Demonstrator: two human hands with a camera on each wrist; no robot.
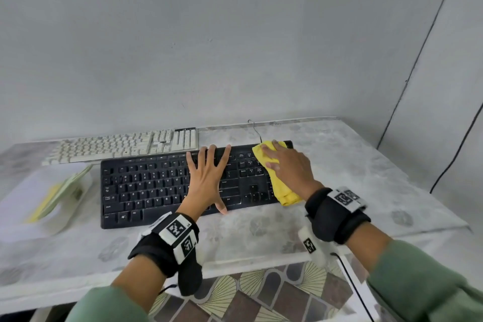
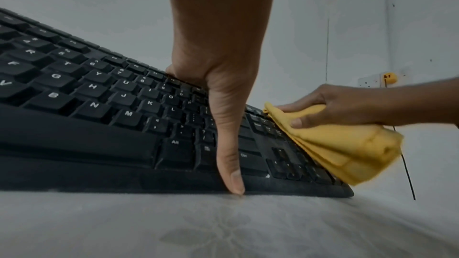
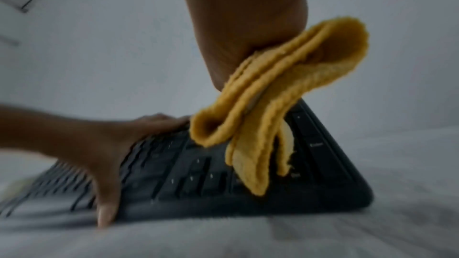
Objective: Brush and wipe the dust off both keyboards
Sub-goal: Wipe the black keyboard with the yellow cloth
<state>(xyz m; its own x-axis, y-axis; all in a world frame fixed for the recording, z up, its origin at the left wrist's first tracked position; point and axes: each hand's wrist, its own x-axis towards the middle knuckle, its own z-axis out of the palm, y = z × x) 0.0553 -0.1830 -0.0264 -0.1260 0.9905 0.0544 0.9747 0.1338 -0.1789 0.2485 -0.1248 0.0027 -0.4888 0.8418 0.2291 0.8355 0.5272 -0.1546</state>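
Note:
A black keyboard (image 1: 162, 185) lies across the middle of the table, with a white keyboard (image 1: 122, 146) behind it to the left. My left hand (image 1: 206, 178) lies flat on the black keyboard's middle, fingers spread straight, thumb tip down at the front edge (image 2: 234, 181). My right hand (image 1: 285, 167) presses a folded yellow cloth (image 1: 281, 191) onto the number pad at the keyboard's right end. In the left wrist view the cloth (image 2: 347, 150) sits under the right hand's fingers (image 2: 330, 109), thumb pinching its edge. The right wrist view is blurred and shows the cloth (image 3: 273, 105) hanging over the keys.
A white container (image 1: 52, 206) holding pale green and yellow items sits at the table's left. The black keyboard's cable (image 1: 257, 133) runs back to the wall. A dark cable (image 1: 454, 154) hangs down the right wall. Patterned floor (image 1: 261, 293) shows below the table's front edge.

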